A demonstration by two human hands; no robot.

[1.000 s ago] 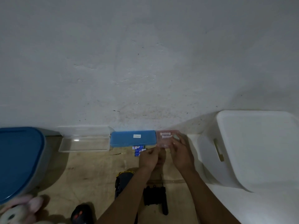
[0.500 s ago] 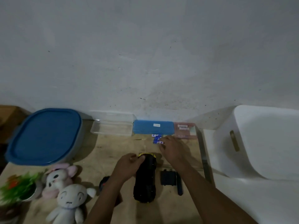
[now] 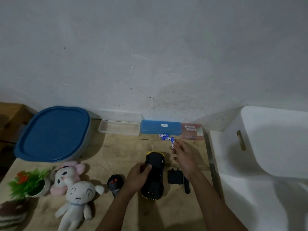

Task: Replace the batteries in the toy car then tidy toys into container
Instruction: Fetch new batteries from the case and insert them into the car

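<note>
A black and yellow toy car (image 3: 154, 176) lies upside down on the wooden table (image 3: 116, 152). My left hand (image 3: 137, 177) grips its left side. My right hand (image 3: 182, 155) hovers beyond the car and pinches a blue and white battery (image 3: 172, 142). Two more batteries (image 3: 165, 137) lie in front of a blue case (image 3: 160, 127). A black battery cover (image 3: 175, 177) and a dark screwdriver (image 3: 187, 185) lie right of the car. A black remote (image 3: 115, 182) sits left of it. Two plush toys (image 3: 73, 185) lie at the front left.
A big container with a blue lid (image 3: 53, 132) stands at the back left. A clear open box (image 3: 119, 128) and a pink case (image 3: 192, 131) line the wall. A white bin (image 3: 273, 140) stands off the table's right edge. A small potted plant (image 3: 28, 183) is at the front left.
The view swung down and left. My left hand moved to the car and took hold of it. My right hand left the pink case and picked up a battery.
</note>
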